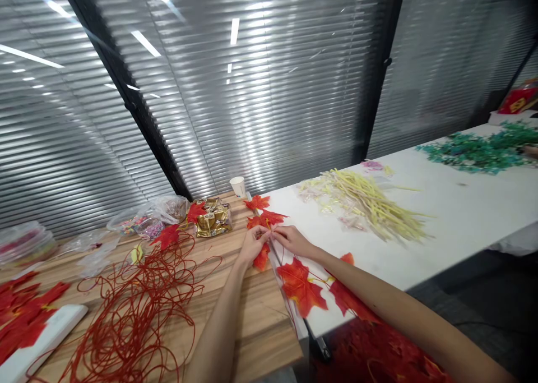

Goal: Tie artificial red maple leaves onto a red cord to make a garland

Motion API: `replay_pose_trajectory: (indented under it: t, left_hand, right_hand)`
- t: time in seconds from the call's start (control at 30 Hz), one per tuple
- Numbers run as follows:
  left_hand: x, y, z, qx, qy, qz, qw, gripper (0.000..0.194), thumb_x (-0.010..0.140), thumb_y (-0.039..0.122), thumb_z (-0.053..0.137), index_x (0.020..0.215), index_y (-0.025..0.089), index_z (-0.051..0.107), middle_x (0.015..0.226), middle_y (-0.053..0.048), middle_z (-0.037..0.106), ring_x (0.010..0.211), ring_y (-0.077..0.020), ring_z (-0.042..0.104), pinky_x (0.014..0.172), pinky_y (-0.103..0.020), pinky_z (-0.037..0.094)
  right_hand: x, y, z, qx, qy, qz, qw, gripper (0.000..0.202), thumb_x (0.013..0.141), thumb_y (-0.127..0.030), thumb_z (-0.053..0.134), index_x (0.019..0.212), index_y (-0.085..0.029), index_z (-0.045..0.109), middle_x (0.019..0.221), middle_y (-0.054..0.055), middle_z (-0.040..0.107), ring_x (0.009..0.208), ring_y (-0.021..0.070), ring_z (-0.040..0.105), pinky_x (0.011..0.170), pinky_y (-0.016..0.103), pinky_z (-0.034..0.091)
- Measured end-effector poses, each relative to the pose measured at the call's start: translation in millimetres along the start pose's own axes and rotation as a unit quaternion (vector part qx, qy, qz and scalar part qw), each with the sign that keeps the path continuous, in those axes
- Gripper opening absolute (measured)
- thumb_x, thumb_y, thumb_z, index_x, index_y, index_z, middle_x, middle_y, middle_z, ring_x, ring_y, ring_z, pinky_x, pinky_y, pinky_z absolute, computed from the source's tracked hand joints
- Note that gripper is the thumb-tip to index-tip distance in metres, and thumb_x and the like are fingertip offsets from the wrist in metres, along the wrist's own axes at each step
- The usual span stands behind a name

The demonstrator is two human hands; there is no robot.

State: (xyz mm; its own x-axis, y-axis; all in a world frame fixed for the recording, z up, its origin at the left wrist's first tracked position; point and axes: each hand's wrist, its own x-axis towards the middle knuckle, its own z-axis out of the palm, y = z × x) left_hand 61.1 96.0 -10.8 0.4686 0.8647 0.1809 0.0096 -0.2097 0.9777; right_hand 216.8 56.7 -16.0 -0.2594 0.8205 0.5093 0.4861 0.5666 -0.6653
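Note:
My left hand (pixel 254 243) and my right hand (pixel 293 240) meet at the seam between the wooden and white tables, fingertips pinched together on a thin red cord beside a leaf stem. Red-orange maple leaves (pixel 266 219) lie just beyond my fingers, and another leaf (pixel 261 258) shows below my left hand. A larger maple leaf (pixel 301 286) rests near the white table's corner, under my right forearm. What exactly sits between the fingertips is too small to tell. A tangled heap of red cord (pixel 138 310) spreads over the wooden table to the left.
Behind are a paper cup (pixel 237 187), a gold packet (pixel 213 218) and plastic bags (pixel 162 212). A white box (pixel 46 332) and red leaves are at left. Yellow strips (pixel 374 203) and green foliage (pixel 474 150) lie on the white table (pixel 458 220). More red leaves (pixel 378 352) pile below its edge.

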Motion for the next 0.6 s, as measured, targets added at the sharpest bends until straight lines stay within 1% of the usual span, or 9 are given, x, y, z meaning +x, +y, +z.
replay_pose_trajectory:
  t: [0.23, 0.4, 0.6]
  left_hand:
    - [-1.4, 4.4, 0.9, -0.019, -0.002, -0.013, 1.0, 0.024, 0.07, 0.034, 0.064, 0.07, 0.012, 0.056, 0.066, -0.002, 0.056, 0.062, -0.0113, 0.049, 0.061, -0.023, 0.039]
    - [-2.3, 6.9, 2.6, -0.036, 0.022, -0.024, 0.999, 0.025, 0.067, 0.035, 0.067, 0.07, 0.012, 0.056, 0.066, -0.001, 0.056, 0.061, -0.0101, 0.048, 0.06, -0.022, 0.038]
    - [-2.4, 9.0, 3.7, -0.051, 0.036, -0.022, 0.998, 0.027, 0.064, 0.036, 0.069, 0.069, 0.013, 0.056, 0.065, 0.0, 0.055, 0.061, -0.0097, 0.048, 0.06, -0.021, 0.038]
  right_hand:
    - [2.3, 1.0, 0.4, 0.003, 0.002, 0.004, 1.0, 0.031, 0.09, -0.03, 0.04, 0.07, -0.014, 0.058, 0.068, 0.003, 0.059, 0.06, 0.0125, 0.049, 0.06, 0.024, 0.037]
    - [3.0, 3.6, 1.8, 0.009, 0.0, 0.004, 1.0, 0.032, 0.09, -0.031, 0.04, 0.072, -0.014, 0.06, 0.072, 0.004, 0.062, 0.062, 0.0127, 0.051, 0.061, 0.023, 0.038]
    - [2.5, 4.6, 1.8, -0.002, 0.001, -0.003, 1.0, 0.03, 0.09, -0.03, 0.04, 0.076, -0.014, 0.062, 0.072, 0.004, 0.062, 0.063, 0.0131, 0.052, 0.061, 0.024, 0.038]
